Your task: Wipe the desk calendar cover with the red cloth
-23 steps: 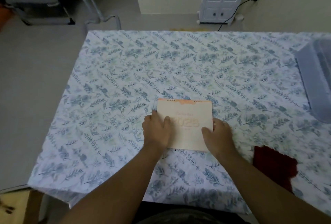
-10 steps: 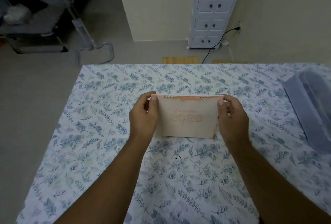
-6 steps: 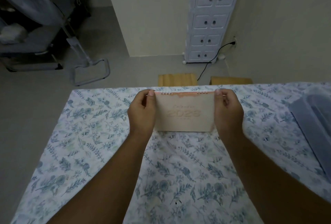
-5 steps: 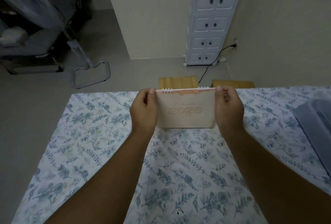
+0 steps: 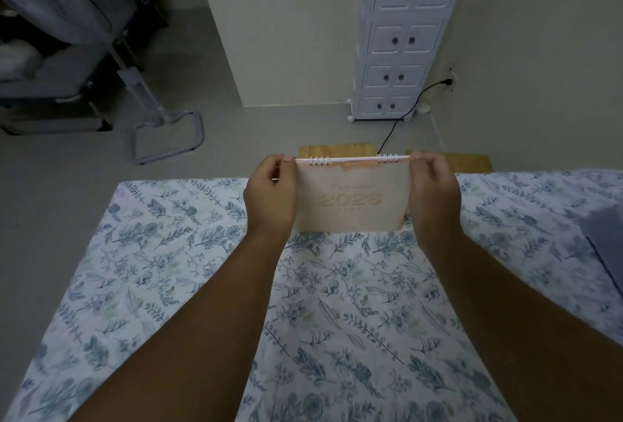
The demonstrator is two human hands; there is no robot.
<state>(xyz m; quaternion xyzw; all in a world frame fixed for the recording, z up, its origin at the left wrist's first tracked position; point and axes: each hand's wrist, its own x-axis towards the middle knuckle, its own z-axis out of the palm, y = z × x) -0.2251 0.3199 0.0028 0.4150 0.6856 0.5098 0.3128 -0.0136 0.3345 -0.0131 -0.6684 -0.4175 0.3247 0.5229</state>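
The desk calendar [image 5: 352, 197] is held up off the surface [image 5: 337, 303], out in front of the person above its far edge, cover facing the camera. The left hand [image 5: 269, 192] is closed on the calendar's left edge and the right hand [image 5: 435, 192] on its right edge, thumbs toward the person near the top corners and the other fingers hidden behind. Holding it by the two sides leaves the whole cover clear of the fingers; I judge this to be a way of looking it over, since both hands are taken up and neither has a cloth.

The cover is pale cream card, with a torn-looking orange band under the top edge and two short runs of white wire binding [image 5: 352, 159] along the top. Faint raised lettering sits in the middle: a script word, then large digits that look like 2026, then a smaller line too faint to read. No dust or marks can be made out in the dim light. The card looks thin and stiff, and it hangs flat and nearly upright.

The red cloth is not in view. The surface carries a white cloth with a blue leaf print, and a grey plastic box [image 5: 606, 239] sits at the right edge. The wiping has not begun; one hand would have to let go to fetch the cloth.
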